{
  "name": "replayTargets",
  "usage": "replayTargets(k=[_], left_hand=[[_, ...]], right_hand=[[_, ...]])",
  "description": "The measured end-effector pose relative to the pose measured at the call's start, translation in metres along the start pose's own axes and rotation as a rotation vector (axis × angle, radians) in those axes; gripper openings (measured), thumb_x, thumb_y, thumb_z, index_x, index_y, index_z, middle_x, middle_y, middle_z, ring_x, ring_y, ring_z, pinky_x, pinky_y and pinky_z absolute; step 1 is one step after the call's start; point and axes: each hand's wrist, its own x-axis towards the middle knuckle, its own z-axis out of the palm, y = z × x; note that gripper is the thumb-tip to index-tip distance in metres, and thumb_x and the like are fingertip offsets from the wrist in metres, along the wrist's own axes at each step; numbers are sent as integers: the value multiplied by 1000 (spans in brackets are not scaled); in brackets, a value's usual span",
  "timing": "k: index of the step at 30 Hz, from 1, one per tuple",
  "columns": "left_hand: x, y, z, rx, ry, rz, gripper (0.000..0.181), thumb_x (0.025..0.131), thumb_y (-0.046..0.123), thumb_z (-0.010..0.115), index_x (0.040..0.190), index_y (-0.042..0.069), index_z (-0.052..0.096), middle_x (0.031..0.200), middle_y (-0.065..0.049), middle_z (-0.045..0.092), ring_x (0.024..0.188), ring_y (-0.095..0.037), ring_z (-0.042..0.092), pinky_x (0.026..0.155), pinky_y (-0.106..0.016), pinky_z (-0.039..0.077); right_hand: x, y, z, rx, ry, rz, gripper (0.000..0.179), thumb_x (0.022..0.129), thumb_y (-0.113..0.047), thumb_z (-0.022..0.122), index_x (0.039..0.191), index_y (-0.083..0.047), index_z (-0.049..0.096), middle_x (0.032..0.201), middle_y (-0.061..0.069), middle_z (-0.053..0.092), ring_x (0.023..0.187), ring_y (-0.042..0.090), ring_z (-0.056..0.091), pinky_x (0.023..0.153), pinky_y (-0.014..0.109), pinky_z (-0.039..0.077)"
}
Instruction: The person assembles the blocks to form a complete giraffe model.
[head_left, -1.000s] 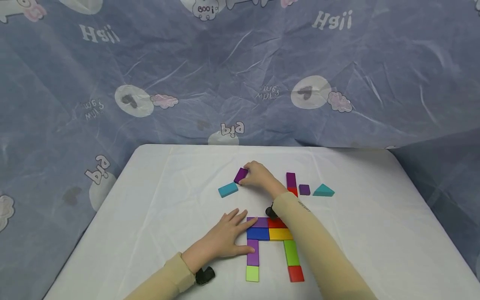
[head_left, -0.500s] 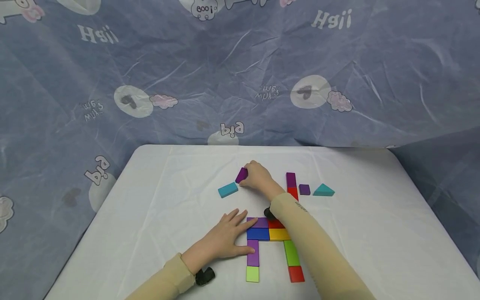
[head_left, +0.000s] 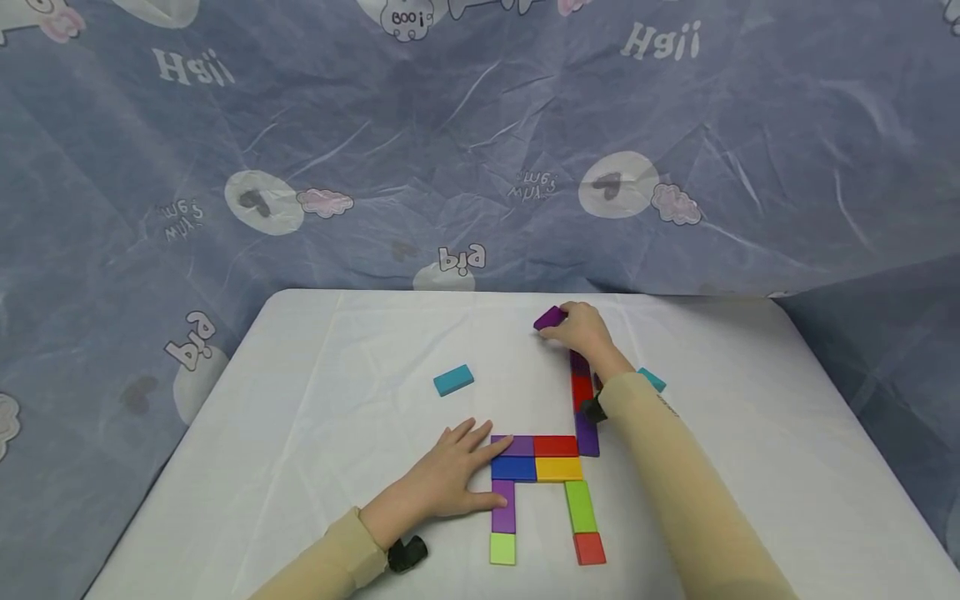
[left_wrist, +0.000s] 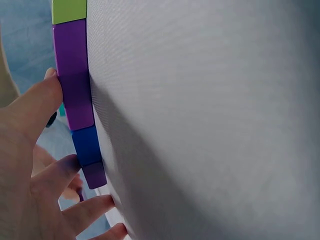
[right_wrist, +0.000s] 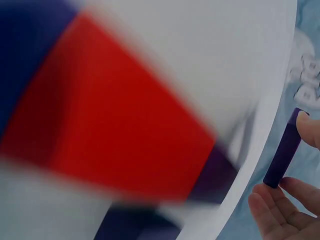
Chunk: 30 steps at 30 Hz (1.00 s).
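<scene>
My right hand (head_left: 587, 333) pinches a purple block (head_left: 550, 317) between thumb and fingertips, raised over the far end of a column of blocks. That column runs from a violet block (head_left: 587, 437) through a red block (head_left: 582, 390) to a dark purple one (head_left: 578, 363). In the right wrist view the pinched purple block (right_wrist: 283, 152) is held by its two ends. My left hand (head_left: 442, 479) lies with fingers spread beside the block figure. Its index fingertip is on the upper purple block (head_left: 519, 447); its thumb touches the long purple block (head_left: 504, 518).
Blue (head_left: 513, 469) and yellow blocks (head_left: 558, 469) join the figure's middle, with green (head_left: 581, 507) and red blocks (head_left: 590, 549) below right. A teal rectangular block (head_left: 453, 380) lies alone at the left. My right sleeve partly covers the teal triangle (head_left: 652, 380).
My right hand has carried the purple block rightward and away from me, from near the teal rectangle to above the column's far end. My left hand has stayed in place.
</scene>
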Motion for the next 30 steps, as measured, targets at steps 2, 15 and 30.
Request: replayTargets(k=[2, 15, 30], left_hand=[[-1, 0, 0, -2, 3, 1, 82, 85, 65, 62, 154, 35, 31, 161, -8, 31, 149, -35, 24, 116, -61, 27], [-1, 0, -2, 5, 7, 9, 81, 86, 65, 61, 155, 34, 31, 161, -8, 31, 150, -35, 23, 117, -60, 27], [0, -3, 0, 9, 5, 11, 82, 85, 65, 61, 155, 35, 30, 161, -7, 31, 150, -35, 23, 117, -60, 26]], right_hand=[[1, 11, -5, -5, 14, 23, 72, 90, -33, 68, 143, 8, 43, 140, 29, 51, 125, 41, 52, 108, 50, 43], [-3, 51, -12, -104, 39, 68, 66, 90, -24, 68, 141, 10, 44, 141, 32, 49, 129, 45, 48, 112, 53, 38], [-8, 61, -12, -82, 87, -10, 44, 96, -20, 63, 134, 1, 58, 139, 30, 51, 134, 47, 42, 113, 55, 33]])
